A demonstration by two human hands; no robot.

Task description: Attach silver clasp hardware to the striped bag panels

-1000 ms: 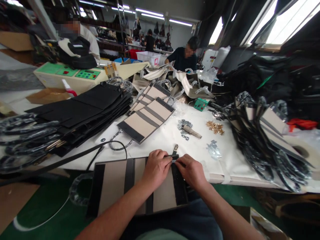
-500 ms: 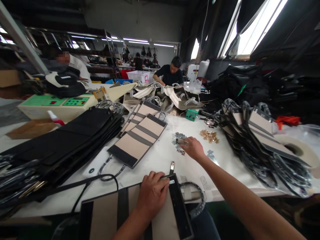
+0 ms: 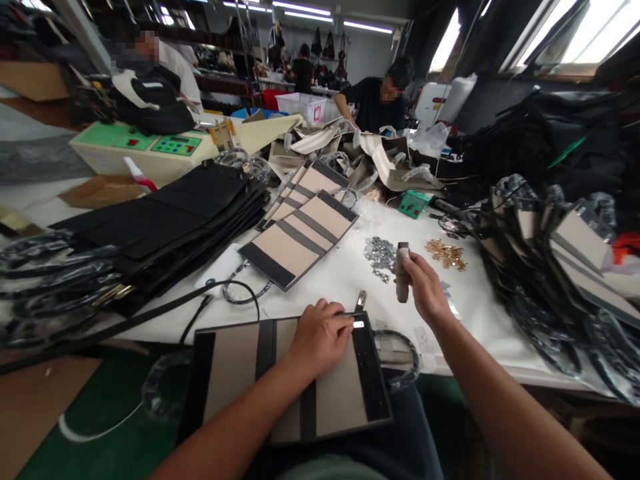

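A beige panel with black bands (image 3: 340, 393) lies across my lap and the table's front edge. On its upper right part rests my left hand (image 3: 323, 337), fingers bent, fingertips beside a small silver plate (image 3: 359, 325). A metal clasp piece (image 3: 361, 300) sticks out past the panel's top edge. My right hand (image 3: 423, 283) is raised over the table, closed round a short grey-brown block-like tool (image 3: 402, 273). Left of the tool lies a pile of small silver plates (image 3: 380, 253); gold-coloured pieces (image 3: 447, 255) lie to the right of it.
Black panels (image 3: 175, 207) are stacked at the left, near a green-faced machine (image 3: 150, 143). More beige panels (image 3: 300, 240) lie mid-table. Wrapped handles and panels (image 3: 540, 267) pile up at the right. A green box (image 3: 414, 204) stands farther back. People work behind.
My right hand has come away from the silver pile and lifted, with the grey-brown tool now clearly visible in it. My left hand stays on the panel. The camera view has shifted.
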